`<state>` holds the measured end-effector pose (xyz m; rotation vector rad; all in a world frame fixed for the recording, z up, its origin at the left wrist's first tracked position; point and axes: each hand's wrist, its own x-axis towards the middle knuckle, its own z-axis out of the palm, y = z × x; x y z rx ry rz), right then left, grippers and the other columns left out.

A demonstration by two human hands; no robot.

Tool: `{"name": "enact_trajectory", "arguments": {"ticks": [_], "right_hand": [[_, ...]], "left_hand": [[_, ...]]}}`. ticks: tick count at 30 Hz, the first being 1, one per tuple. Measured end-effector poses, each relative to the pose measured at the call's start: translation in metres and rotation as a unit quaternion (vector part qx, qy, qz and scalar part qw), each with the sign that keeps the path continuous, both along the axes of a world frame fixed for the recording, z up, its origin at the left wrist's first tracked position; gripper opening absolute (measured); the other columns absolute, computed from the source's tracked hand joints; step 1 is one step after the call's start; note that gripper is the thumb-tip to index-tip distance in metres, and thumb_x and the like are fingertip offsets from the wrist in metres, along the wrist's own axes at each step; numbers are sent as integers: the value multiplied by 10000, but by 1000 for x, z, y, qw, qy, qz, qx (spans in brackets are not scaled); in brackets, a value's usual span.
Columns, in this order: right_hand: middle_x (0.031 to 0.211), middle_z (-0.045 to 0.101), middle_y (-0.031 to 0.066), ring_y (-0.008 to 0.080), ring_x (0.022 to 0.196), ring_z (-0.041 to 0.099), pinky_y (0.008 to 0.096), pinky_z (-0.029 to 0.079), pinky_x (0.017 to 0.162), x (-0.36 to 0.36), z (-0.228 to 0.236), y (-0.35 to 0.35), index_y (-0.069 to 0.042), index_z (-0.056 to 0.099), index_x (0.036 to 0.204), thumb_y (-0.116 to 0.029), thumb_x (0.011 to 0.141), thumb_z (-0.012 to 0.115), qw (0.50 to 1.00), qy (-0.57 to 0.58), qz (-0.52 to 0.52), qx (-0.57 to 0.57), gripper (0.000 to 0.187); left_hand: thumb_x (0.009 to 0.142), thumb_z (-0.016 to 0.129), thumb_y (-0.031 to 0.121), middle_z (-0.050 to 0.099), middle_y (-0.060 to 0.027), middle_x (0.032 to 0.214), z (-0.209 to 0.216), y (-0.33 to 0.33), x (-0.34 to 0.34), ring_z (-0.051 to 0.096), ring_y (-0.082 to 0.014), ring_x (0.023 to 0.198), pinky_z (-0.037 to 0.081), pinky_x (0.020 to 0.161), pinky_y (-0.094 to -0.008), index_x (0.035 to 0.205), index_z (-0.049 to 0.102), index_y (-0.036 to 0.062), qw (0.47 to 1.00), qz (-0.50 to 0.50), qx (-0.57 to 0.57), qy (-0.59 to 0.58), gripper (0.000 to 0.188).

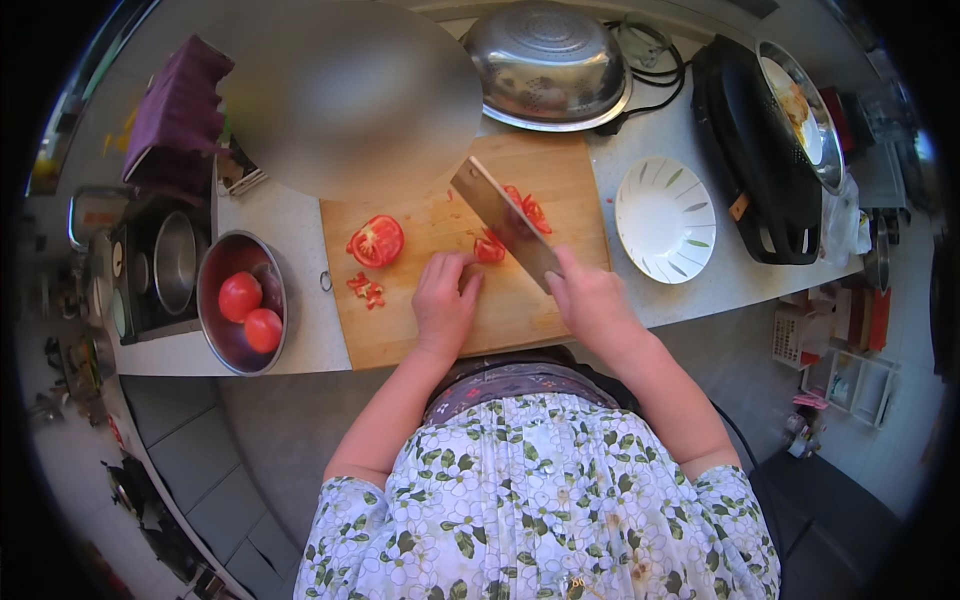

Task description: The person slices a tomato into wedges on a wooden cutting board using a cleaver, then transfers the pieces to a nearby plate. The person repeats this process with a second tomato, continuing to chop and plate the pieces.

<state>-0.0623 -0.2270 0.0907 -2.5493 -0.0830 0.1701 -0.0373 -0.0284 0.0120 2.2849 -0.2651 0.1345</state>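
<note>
My right hand (594,303) is closed round the handle of a broad steel cleaver (508,225), its blade slanting up and left over the wooden cutting board (370,325). Left of the blade, the curled fingers of my left hand (445,302) press against a small tomato piece (488,249). Cut tomato slices (534,212) lie beyond the blade, partly hidden by it. A tomato half (376,241) rests cut face up on the board's left side. Small red tomato scraps (367,291) are scattered just in front of it.
Left of the board, a metal bowl (207,290) holds whole tomatoes (263,330). At right stands a white leaf-patterned dish (665,220). An upturned metal colander (545,62) sits behind the board, and a black appliance (745,150) with a cord is further right. A blurred patch hides the back left.
</note>
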Motion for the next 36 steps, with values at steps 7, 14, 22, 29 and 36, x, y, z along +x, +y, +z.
{"name": "enact_trajectory", "arguments": {"ticks": [7, 14, 22, 29, 36], "right_hand": [[677, 632, 186, 392, 657, 632, 487, 498, 583, -10, 5, -34, -46, 482, 1029, -157, 897, 587, 996, -33, -74, 29, 202], [739, 648, 170, 377, 701, 634, 473, 493, 589, -27, 16, -33, -65, 502, 1045, -148, 901, 582, 999, -29, -29, 27, 185], [784, 669, 174, 378, 716, 638, 463, 496, 611, -37, 3, -46, -47, 513, 1053, -139, 893, 598, 994, -10, -90, 54, 203], [827, 691, 192, 345, 653, 654, 405, 503, 576, -49, -10, -62, -13, 497, 1125, -136, 895, 603, 975, 47, -168, 138, 281], [706, 587, 44, 92, 480, 520, 252, 422, 441, -50, -19, -56, -6, 483, 1175, -128, 935, 562, 907, 144, -273, 287, 280]], "left_hand": [[723, 750, 110, 594, -93, 986, 9, -14, 11, 590, -275, 860, 493, 725, -371, 1045, 597, 103, 998, 31, -25, 39, 357], [669, 797, 181, 586, -81, 996, 8, -26, 23, 556, -290, 942, 476, 788, -400, 1004, 603, 96, 997, -7, 50, -65, 396], [684, 741, 118, 555, -66, 899, 2, -30, 31, 539, -279, 879, 466, 744, -390, 861, 628, 102, 994, -42, 79, -70, 211], [695, 730, 100, 562, -78, 937, 3, -25, 31, 547, -286, 906, 469, 773, -388, 914, 642, 95, 993, -62, 61, -75, 236], [760, 740, 143, 491, -183, 1264, -11, -25, 33, 476, -356, 1165, 397, 984, -426, 1222, 566, 77, 996, 10, -24, -81, 499]]}}
